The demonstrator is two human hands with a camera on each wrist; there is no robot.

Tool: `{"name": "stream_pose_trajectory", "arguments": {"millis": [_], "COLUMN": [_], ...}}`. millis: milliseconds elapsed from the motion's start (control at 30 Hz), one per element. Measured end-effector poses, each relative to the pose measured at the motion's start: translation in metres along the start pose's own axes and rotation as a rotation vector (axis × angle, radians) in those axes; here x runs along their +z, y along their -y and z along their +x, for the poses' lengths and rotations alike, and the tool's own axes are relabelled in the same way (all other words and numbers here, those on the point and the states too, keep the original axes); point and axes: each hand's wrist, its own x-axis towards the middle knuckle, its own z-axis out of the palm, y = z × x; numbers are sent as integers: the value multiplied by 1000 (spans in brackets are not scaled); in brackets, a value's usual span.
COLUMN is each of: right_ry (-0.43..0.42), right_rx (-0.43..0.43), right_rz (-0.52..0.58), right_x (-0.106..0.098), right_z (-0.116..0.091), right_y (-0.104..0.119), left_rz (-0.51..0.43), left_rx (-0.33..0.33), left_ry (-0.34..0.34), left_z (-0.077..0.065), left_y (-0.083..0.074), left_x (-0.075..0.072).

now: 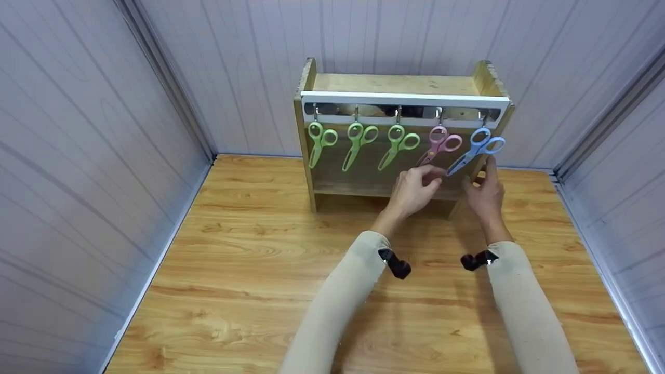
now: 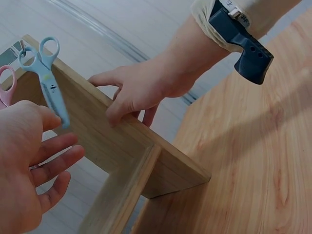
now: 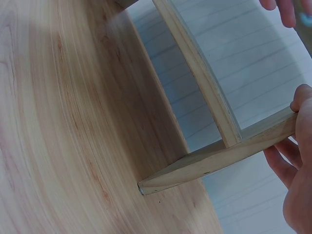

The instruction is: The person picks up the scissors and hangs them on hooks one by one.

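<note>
Five pairs of scissors hang by a finger loop from hooks: several green scissors [image 1: 399,143], then pink scissors [image 1: 440,139], then blue scissors [image 1: 478,148] at the right end. My left hand [image 1: 413,189] is at the blue scissors' lower tip, its fingertips at or against the blade. In the left wrist view the blue scissors [image 2: 52,90] hang beside that hand [image 2: 24,161], whose other fingers are loosely bent and hold nothing. My right hand [image 1: 486,195] grips the right side panel of the wooden shelf [image 1: 395,83], thumb and fingers on either side of its edge [image 3: 268,134].
A white strip [image 1: 405,97] with the hooks runs across the shelf's upper front. The shelf stands on a wood-grain surface [image 1: 234,259], close to the pale panelled back wall [image 1: 249,78]. Side walls rise at left [image 1: 67,156] and right [image 1: 618,182].
</note>
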Motion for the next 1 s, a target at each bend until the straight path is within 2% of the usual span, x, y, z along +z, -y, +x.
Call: {"name": "stream_pose_trajectory", "arguments": {"millis": [333, 700, 1000], "right_ry": [-2, -4, 84], "right_rx": [-7, 14, 7], "right_rz": [23, -19, 16], "right_x": [0, -2, -7], "right_z": [1, 2, 3], "right_y": [0, -1, -1], "left_rz": [-25, -17, -29], "left_rx": [36, 69, 57], "left_ry": [20, 19, 43], "left_z": [1, 1, -8], "left_y": [-2, 1, 7], "left_x": [0, 0, -10]}}
